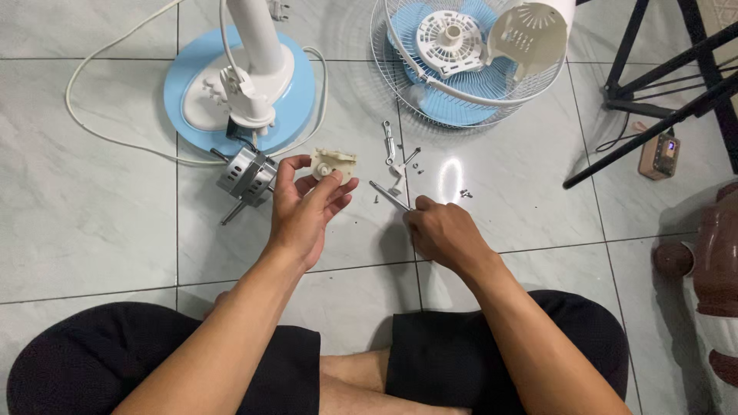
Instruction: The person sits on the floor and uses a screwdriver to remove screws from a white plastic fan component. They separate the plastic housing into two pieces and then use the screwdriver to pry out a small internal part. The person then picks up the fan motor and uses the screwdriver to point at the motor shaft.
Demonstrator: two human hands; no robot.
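Grey tiled floor | left hand pinches a cream plastic gearbox | right hand closed around a screwdriver | fan motor beside the left hand

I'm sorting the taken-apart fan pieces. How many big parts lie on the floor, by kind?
Fan base with pole: 1
Fan guard with blades: 1
Metal motor: 1
Total: 3

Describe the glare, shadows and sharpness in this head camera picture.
Head view: overhead light leaves a bright glare patch on the tiled floor past the right hand; soft shadows sit under both hands; the left hand and its cream plastic part are sharp; frame edges bow slightly.
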